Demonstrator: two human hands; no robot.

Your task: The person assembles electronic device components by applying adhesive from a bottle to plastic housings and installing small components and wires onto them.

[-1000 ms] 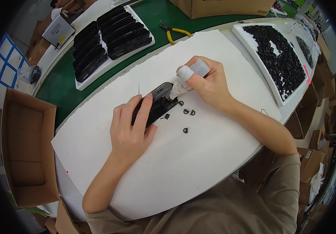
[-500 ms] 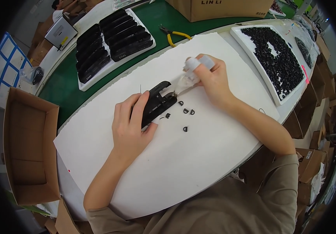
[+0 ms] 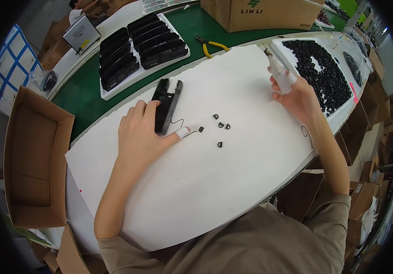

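Observation:
My left hand (image 3: 139,130) is closed on a long black plastic housing (image 3: 165,109), which stands tilted over the white paper (image 3: 233,182). A white cover wraps the tip of my left thumb. A thin dark wire (image 3: 178,121) curls beside the housing. A small black piece (image 3: 201,129) lies just right of that thumb. Farther right, several small D-shaped black pieces (image 3: 220,144) are scattered on the paper. Off to the right, my right hand (image 3: 303,100) grips a small whitish squeeze bottle (image 3: 281,76), its narrow tip up and apart from the housing.
At the back left, a white foam tray (image 3: 144,75) carries rows of black housings. Yellow-handled pliers (image 3: 210,46) lie behind the paper. A white tray (image 3: 282,45) of tiny black parts sits at the right. Cardboard boxes stand at left (image 3: 36,160) and back (image 3: 269,16).
My right hand has carried the bottle away from the housing to the right, its tip turning upward. My left hand has shifted slightly left and turned the housing more upright.

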